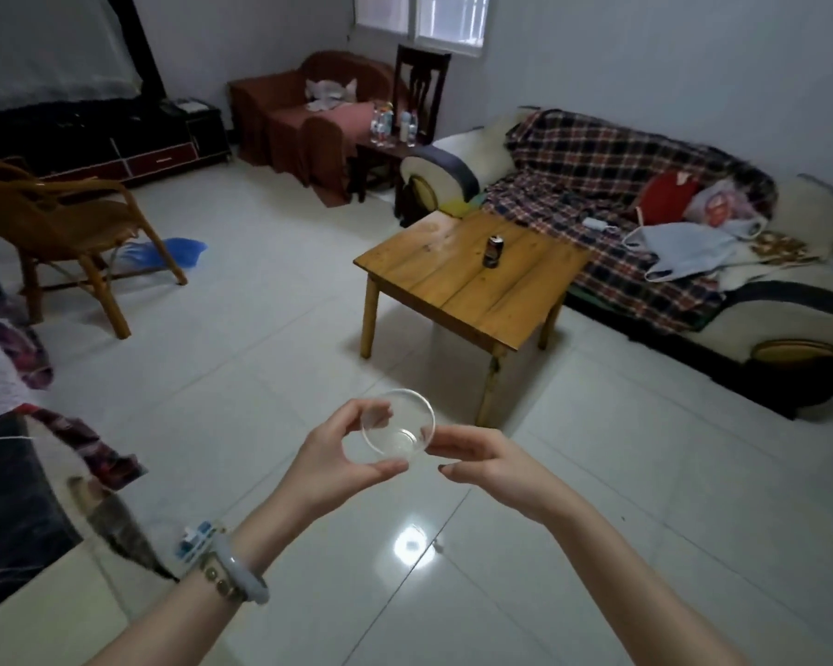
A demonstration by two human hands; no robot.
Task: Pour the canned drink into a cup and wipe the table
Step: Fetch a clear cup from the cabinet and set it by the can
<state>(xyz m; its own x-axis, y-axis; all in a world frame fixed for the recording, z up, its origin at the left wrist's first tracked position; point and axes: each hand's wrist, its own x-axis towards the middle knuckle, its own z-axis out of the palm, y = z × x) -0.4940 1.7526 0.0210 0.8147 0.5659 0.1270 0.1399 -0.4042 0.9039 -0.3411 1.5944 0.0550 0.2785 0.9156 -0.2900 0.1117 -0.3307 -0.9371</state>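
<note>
Reaching forward over the floor, left hand (330,461) and right hand (484,456) each grip the clear cup (397,432) between fingertips.

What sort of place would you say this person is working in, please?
Most likely a home living room: a sofa draped with a plaid blanket, a low wooden table holding a can, and an armchair near the window.

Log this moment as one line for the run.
stage: approach | both hands: left hand, right hand holding empty clear cup | can: upright on table

Pale bangle (241,567) and beaded bracelet (217,576) on left wrist.
</note>
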